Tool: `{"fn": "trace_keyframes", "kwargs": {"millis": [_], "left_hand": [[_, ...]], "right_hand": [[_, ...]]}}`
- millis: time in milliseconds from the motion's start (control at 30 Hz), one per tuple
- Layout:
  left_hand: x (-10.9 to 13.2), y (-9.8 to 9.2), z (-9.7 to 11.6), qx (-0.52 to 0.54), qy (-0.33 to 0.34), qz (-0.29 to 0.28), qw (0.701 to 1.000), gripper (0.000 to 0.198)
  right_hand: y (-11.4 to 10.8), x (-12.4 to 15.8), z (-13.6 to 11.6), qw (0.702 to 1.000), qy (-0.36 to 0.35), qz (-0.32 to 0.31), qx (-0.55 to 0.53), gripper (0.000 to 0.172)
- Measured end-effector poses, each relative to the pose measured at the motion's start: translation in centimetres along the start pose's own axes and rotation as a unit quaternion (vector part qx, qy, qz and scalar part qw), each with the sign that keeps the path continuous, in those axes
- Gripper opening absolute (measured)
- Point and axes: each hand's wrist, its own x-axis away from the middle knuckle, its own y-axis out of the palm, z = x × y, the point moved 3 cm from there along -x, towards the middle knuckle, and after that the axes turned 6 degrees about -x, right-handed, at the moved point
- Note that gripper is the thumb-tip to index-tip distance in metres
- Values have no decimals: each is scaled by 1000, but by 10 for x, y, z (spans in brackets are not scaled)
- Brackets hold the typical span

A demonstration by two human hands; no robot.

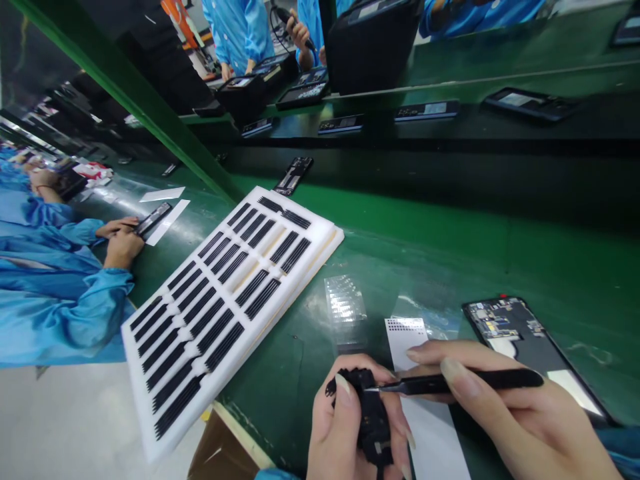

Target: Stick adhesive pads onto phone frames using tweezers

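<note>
While the left hand [345, 427] grips a small black part [373, 407] between its fingers above the green surface [415, 260], the right hand [505, 407] pinches black tweezers [450, 382] whose tips touch that part, left of an opened phone [520, 340].

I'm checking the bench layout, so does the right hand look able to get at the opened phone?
Probably yes: the opened phone lies right beside the right hand, with nothing between them. The hand holds black tweezers, though, which might need setting down first.
</note>
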Motion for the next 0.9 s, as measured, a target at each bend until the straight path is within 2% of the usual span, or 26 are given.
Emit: {"fn": "trace_keyframes", "kwargs": {"millis": [100,167,333,400,467,533,600,667,700,733,800,867,900], "left_hand": [[-1,0,1,-17,18,-14,1000,31],[-2,-1,-1,-19,22,-16,999,26],[-4,-3,-4,-12,29,51,998,23],[-6,-4,2,-42,28,96,994,23],[-9,-8,15,-105,30,149,983,24],[-15,-13,30,-202,31,187,961,28],[-25,-17,45,-335,34,182,924,31],[-38,-17,55,-502,64,125,853,25],[-45,-14,57,-586,90,72,802,21],[-52,-10,57,-663,124,10,738,19],[-62,0,50,-781,200,-109,581,35],[-70,9,39,-845,262,-178,431,57],[-73,12,34,-863,277,-194,375,64]], "right_hand": [[1,2,4,999,37,22,-19,32],[4,2,4,999,35,19,-27,32],[6,-3,-5,999,-27,-19,-30,25],[-8,-13,-7,998,-49,9,-28,24],[-31,-31,-2,996,-44,64,-40,28],[-56,-51,12,991,-6,109,-82,34],[-75,-69,29,987,35,108,-116,38],[-83,-80,44,987,67,76,-123,44],[-83,-82,50,988,80,56,-121,47],[-81,-83,54,988,92,35,-120,50],[-75,-80,59,987,104,-1,-119,54],[-70,-76,60,988,99,-21,-114,56],[-69,-74,60,990,92,-24,-109,56]]}}
